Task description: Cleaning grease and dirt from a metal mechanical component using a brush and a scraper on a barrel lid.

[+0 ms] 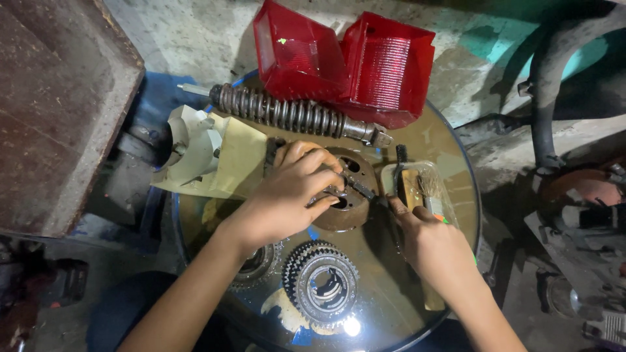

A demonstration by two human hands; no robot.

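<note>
Looking straight down onto a round dark tray [456, 163], its floor wet and glossy, and it is crowded; the left hand [287, 195] lies over a rusty brown round metal part [352, 192] near the middle of the tray, fingers curled and pressed down on its upper face, clamped on it; the right hand [433, 244] comes in from the lower right, fingers closed together around the handle of a thin dark tool [355, 184] whose tip lies across the part's face, between its holes; just right of the part, a wooden-handled brush [414, 186] lies in a small clear plastic dish [450, 208] resting in the tray; below the hands, a toothed gear [321, 287] lies flat in the tray, and a second gear [261, 264] sits beside it, partly under the left forearm; across the top of the tray lies a coil spring shock absorber [293, 116], with two red lamp lenses [345, 58] behind it on the far rim; a pale paper wrapper [208, 156] hangs over the left edge.
</note>
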